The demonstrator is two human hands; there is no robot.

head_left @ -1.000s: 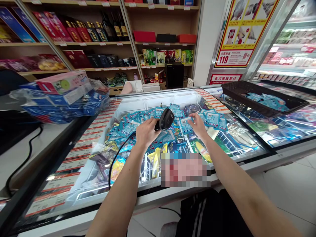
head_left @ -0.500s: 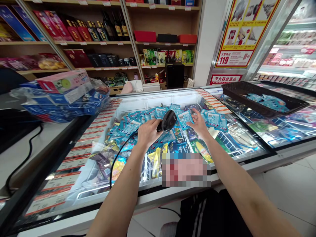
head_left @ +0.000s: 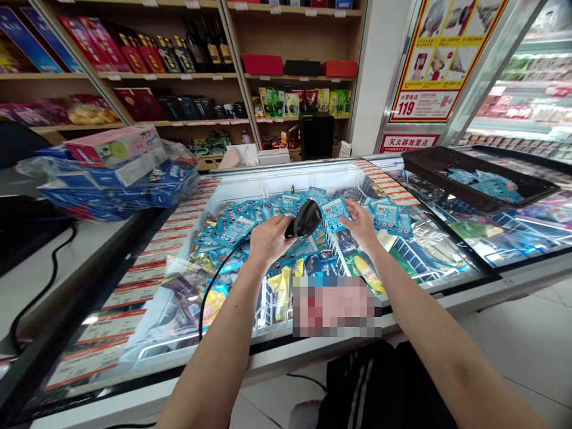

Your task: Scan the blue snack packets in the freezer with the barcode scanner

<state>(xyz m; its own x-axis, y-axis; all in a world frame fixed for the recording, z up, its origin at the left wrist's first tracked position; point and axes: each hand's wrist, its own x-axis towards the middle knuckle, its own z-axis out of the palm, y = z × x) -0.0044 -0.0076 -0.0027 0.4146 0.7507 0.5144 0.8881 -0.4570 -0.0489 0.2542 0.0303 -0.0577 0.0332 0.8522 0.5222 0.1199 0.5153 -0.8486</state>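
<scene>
My left hand [head_left: 271,239] is closed around the handle of a black barcode scanner [head_left: 306,219], whose cord hangs down past the forearm. The scanner's head is turned right, toward a small blue packet [head_left: 334,213] with a white printed label. My right hand [head_left: 361,224] pinches this packet at its right edge, between thumb and fingers. Many similar blue packets [head_left: 236,229] lie spread in a heap on the freezer's glass top [head_left: 179,325], left of and behind the scanner. A smaller group of blue packets [head_left: 388,215] lies just right of my right hand.
A dark brown tray [head_left: 429,170] with several blue packets stands on the freezer at the right. Plastic-wrapped boxes [head_left: 120,173] are stacked at the left. Below the glass are wire baskets of frozen goods. A blurred-out patch [head_left: 337,307] covers something at the front edge. Shelves stand behind.
The fingers of my right hand have drawn in slightly on the blue packet's edge. My left hand and the barcode scanner have barely moved.
</scene>
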